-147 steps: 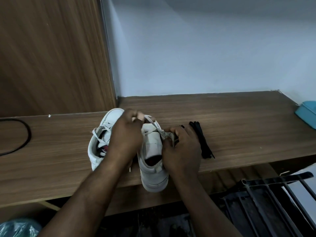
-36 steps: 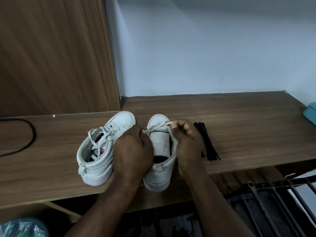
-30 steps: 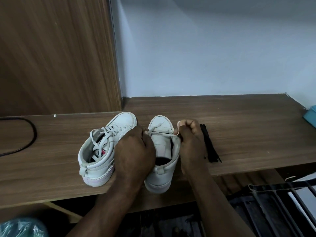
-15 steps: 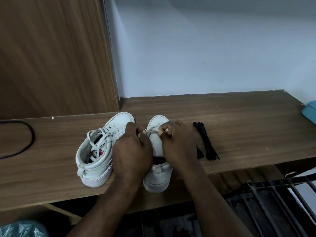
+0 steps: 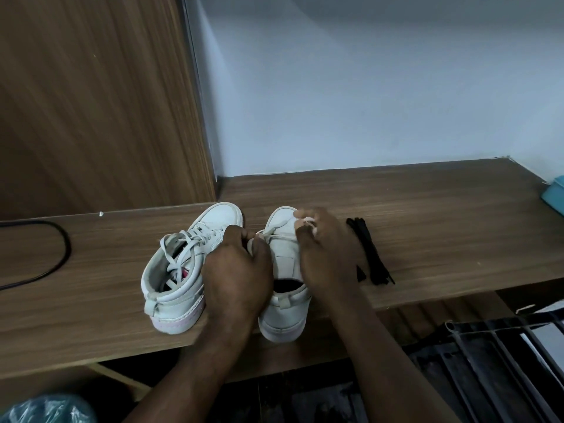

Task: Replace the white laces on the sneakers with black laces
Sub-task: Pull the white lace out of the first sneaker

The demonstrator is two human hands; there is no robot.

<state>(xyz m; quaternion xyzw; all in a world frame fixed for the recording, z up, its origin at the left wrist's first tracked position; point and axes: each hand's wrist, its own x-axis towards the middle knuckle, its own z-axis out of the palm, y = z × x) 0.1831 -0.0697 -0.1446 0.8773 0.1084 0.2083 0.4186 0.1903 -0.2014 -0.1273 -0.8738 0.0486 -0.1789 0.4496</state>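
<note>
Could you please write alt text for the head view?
A left hand and a right hand pinch the white lace of a white high-top sneaker on a brown wooden bench. A laced matching sneaker stands left; bundled black laces lie right.

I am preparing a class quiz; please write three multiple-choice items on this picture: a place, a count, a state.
1. The bundle of black laces lies: A) inside a sneaker B) on the brown wooden shelf, right of the right hand C) on the floor
2. White high-top sneakers on the shelf: A) one B) two C) three
3. The left sneaker's white lace is: A) threaded B) removed C) swapped for black
Key: B, beside that hand; B, a pair stands; A, crossings show.
</note>
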